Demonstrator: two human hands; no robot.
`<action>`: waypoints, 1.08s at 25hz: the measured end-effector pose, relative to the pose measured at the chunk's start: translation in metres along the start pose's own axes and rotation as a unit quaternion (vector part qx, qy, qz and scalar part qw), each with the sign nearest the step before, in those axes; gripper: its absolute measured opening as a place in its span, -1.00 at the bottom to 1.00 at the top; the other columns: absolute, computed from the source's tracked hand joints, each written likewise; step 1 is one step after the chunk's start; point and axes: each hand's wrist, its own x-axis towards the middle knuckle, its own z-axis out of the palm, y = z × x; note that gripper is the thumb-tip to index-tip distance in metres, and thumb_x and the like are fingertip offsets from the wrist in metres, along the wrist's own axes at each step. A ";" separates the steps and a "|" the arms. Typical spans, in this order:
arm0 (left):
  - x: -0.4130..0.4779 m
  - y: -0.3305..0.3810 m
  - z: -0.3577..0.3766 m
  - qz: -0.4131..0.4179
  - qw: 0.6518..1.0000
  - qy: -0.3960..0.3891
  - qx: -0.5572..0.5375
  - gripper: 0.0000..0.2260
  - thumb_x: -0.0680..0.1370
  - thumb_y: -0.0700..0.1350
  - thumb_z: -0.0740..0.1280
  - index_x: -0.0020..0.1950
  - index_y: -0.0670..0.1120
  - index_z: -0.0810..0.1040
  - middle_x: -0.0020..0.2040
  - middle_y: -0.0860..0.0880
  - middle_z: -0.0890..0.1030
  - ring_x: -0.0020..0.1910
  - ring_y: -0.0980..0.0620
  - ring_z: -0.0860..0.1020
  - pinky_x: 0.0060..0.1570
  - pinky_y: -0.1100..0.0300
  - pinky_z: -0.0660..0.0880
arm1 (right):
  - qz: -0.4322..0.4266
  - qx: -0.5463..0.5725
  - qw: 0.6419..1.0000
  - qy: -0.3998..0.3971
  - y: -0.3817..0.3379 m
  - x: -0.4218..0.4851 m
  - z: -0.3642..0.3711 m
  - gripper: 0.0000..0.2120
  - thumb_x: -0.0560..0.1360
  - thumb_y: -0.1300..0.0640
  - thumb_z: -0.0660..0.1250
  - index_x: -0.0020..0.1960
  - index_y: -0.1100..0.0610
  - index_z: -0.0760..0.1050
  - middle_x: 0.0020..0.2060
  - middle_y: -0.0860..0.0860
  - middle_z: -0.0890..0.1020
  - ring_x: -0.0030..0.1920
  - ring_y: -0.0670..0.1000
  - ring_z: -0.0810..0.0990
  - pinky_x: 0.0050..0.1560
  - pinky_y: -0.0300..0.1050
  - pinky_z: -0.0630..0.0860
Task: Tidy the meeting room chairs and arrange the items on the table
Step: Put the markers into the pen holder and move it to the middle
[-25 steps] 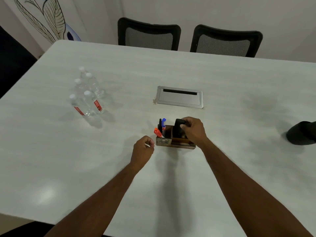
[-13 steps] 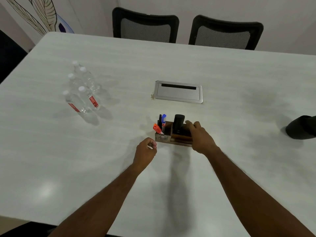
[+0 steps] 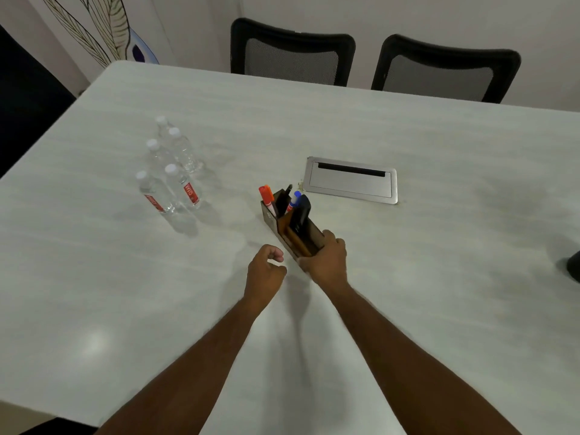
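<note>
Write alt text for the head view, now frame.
A person's right hand grips the near end of a wooden desk organizer holding markers at a white meeting table, the left hand curled beside it. Five water bottles stand to the left, a silver cable hatch behind, two black chairs at the far edge.

We looked down on a pale, faintly grained tabletop [image 3: 455,293] that filled most of the view. Past the tabletop's far edge stood two black seats with grey mesh backs, one chair [image 3: 292,53] nearer the tabletop's far-left corner and the other chair [image 3: 445,72] just beside it, both drawn close. Behind them ran a plain off-white wall [image 3: 408,14]. Beyond the tabletop's far-left corner hung a leaf drawing [image 3: 94,32], and left of the tabletop lay a dark floor [image 3: 28,98]. A brushed-metal cable hatch [image 3: 351,185] sat flush near the tabletop's middle. A soft glare [image 3: 92,343] lay toward the tabletop's near-left edge.
</note>
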 end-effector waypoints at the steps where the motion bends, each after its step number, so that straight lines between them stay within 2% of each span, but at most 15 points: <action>1: 0.007 0.003 -0.005 0.002 1.000 0.011 0.003 -0.74 0.44 -0.36 0.39 -0.03 -0.04 0.48 -0.04 0.01 0.56 -0.08 0.03 0.56 -0.25 0.39 0.42 | 0.021 0.029 0.999 0.008 -0.010 0.004 0.010 -0.38 0.29 0.13 0.57 0.27 0.19 0.42 0.15 0.13 0.50 -0.01 0.05 0.53 -0.02 -0.14 0.54; 3: 0.020 0.010 -0.014 0.011 0.999 0.030 0.015 -0.73 0.44 -0.35 0.38 -0.03 -0.01 0.47 -0.05 0.05 0.55 -0.11 0.08 0.54 -0.29 0.43 0.39 | 0.043 0.068 0.996 0.033 -0.026 0.013 0.024 -0.43 0.29 0.04 0.59 0.21 0.20 0.50 0.08 0.12 0.58 -0.03 0.07 0.58 -0.02 -0.21 0.53; 6: 0.037 0.014 -0.024 0.030 0.998 0.043 0.020 -0.73 0.44 -0.34 0.38 -0.04 0.01 0.46 -0.06 0.09 0.53 -0.14 0.09 0.54 -0.29 0.40 0.41 | 0.057 0.131 0.986 0.081 -0.044 0.031 0.037 -0.46 0.25 -0.01 0.61 0.13 0.21 0.56 0.03 0.12 0.62 -0.07 0.08 0.61 -0.08 -0.23 0.51; 9: 0.049 0.013 -0.028 0.034 0.997 0.054 0.031 -0.74 0.45 -0.33 0.39 -0.05 0.01 0.46 -0.08 0.10 0.52 -0.12 0.08 0.54 -0.23 0.39 0.43 | 0.090 0.150 0.979 0.107 -0.061 0.055 0.049 -0.40 0.25 -0.07 0.60 0.16 0.19 0.50 0.07 0.10 0.56 -0.02 0.07 0.59 -0.04 -0.21 0.52; 12: 0.054 0.007 -0.031 0.038 0.997 0.057 0.040 -0.75 0.45 -0.32 0.40 -0.07 0.00 0.46 -0.09 0.10 0.52 -0.11 0.06 0.54 -0.21 0.40 0.43 | 0.087 0.164 0.976 0.116 -0.075 0.075 0.058 -0.38 0.24 -0.09 0.60 0.13 0.17 0.43 0.07 0.10 0.50 -0.06 0.02 0.52 -0.16 -0.26 0.43; 15: 0.057 0.002 -0.036 0.035 0.996 0.065 0.049 -0.77 0.45 -0.31 0.40 -0.07 -0.02 0.46 -0.09 0.09 0.53 -0.11 0.06 0.53 -0.18 0.40 0.43 | 0.083 0.169 0.975 0.117 -0.083 0.092 0.063 -0.27 0.22 -0.13 0.60 0.21 0.19 0.38 0.13 0.12 0.48 -0.01 0.00 0.47 -0.07 -0.20 0.44; 19: 0.065 0.005 -0.040 0.037 0.995 0.071 0.054 -0.78 0.45 -0.30 0.41 -0.05 -0.03 0.47 -0.07 0.07 0.53 -0.10 0.07 0.54 -0.12 0.35 0.44 | 0.094 0.177 0.973 0.117 -0.095 0.105 0.071 -0.12 0.23 -0.17 0.58 0.35 0.19 0.27 0.25 0.15 0.43 0.22 0.13 0.49 0.14 -0.02 0.50; 23: 0.068 0.013 -0.043 0.053 0.995 0.073 0.035 -0.76 0.44 -0.34 0.39 -0.06 -0.03 0.47 -0.08 0.09 0.54 -0.10 0.07 0.55 -0.21 0.42 0.43 | 0.090 0.184 0.972 0.113 -0.098 0.110 0.072 -0.10 0.23 -0.18 0.58 0.36 0.19 0.24 0.27 0.15 0.41 0.23 0.14 0.47 0.14 -0.01 0.50; 27: 0.068 0.015 -0.038 0.052 0.995 0.072 0.038 -0.76 0.44 -0.34 0.39 -0.06 -0.03 0.47 -0.07 0.07 0.54 -0.10 0.08 0.54 -0.22 0.45 0.41 | 0.093 0.177 0.975 0.100 -0.095 0.113 0.067 -0.08 0.23 -0.19 0.57 0.37 0.18 0.22 0.29 0.15 0.40 0.26 0.14 0.46 0.14 -0.03 0.48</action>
